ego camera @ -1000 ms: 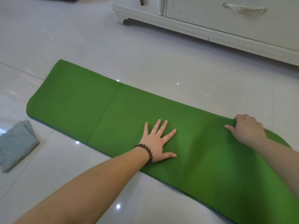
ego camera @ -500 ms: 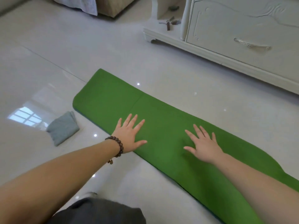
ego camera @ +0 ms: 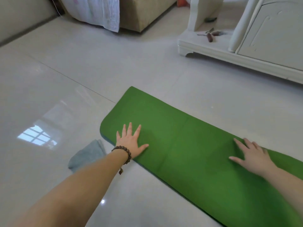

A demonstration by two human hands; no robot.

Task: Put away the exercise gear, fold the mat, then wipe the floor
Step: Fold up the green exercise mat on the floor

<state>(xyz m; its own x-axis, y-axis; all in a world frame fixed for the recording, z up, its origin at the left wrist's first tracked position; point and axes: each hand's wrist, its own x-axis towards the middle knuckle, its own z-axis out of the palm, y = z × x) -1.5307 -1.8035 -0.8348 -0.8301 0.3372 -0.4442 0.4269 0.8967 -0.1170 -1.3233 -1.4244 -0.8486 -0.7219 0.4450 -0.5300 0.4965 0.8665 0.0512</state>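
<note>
Both palms are down on the green mat (ego camera: pixel 188 145), which lies folded lengthwise in a long strip on the glossy tiled floor (ego camera: pixel 82 71), running from its rounded end near the middle of the view off toward the lower right edge. The left hand (ego camera: pixel 131 143) sits flat near that rounded end, fingers straight and fanned apart, thumb out to the side, gripping nothing, simply pressing on the top layer; a dark beaded bracelet (ego camera: pixel 123 153) circles the wrist with a small charm hanging below it. The right hand (ego camera: pixel 250 156) lies farther along the strip, well apart from the left, also flat with fingers spread and thumb pointing back toward the other hand. A faint crease crosses the mat between the two hands, and a darker underside edge peeks out along the near side. Just beside the mat's rounded end, partly hidden behind the left forearm, a grey cloth (ego camera: pixel 88 154) lies crumpled on the tiles. Up in the far right stands a cream cabinet (ego camera: pixel 270 38), with a small dark-handled tool (ego camera: pixel 210 36) resting on its low open shelf. At the top, a white patterned sheet (ego camera: pixel 98 12) drapes over a tan upholstered piece of furniture (ego camera: pixel 144 13).
</note>
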